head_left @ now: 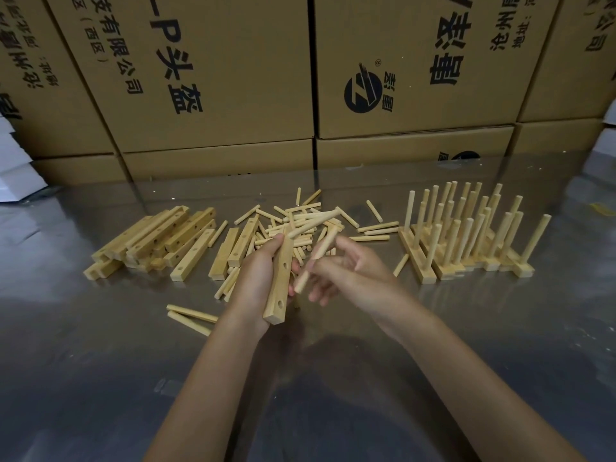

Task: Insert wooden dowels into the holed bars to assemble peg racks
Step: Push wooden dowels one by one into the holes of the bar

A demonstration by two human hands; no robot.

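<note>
Steel tabletop (433,361), reflective, with stacked cardboard cartons (216,78) walling off the 12 o'clock side.

Holed bar (279,285) is at frame centre, lifted off the table and tilted, near end toward 6 o'clock. 2 holes show on its upper face. 1 dowel (310,221) sits in its far end, angled toward 2 o'clock.

Left hand (258,278) grips the bar, fingers curled round it from the 9 o'clock side.

Right hand (346,271) is just at 3 o'clock of the bar. Thumb and forefinger pinch a second dowel (315,261) mid-length; the other fingers are loosely spread. Its lower tip is close beside the bar's face near the middle hole; can't tell if it touches.

Loose dowel pile (300,221) lies on the table behind the hands, toward 12 o'clock, scattered in all directions.

Unfilled bar stack (156,238) sits at 10 o'clock of the hands, bars lying flat and overlapping, holes visible.

Finished peg racks (466,241) are at 2 o'clock, packed side by side, dowels upright.

2 dowels (191,318) lie crossed at their left ends at 8 o'clock, near the left wrist. 1 single dowel (401,265) lies just beside the racks' near left corner.

White boxes (16,168) at the far 9 o'clock edge.
</note>
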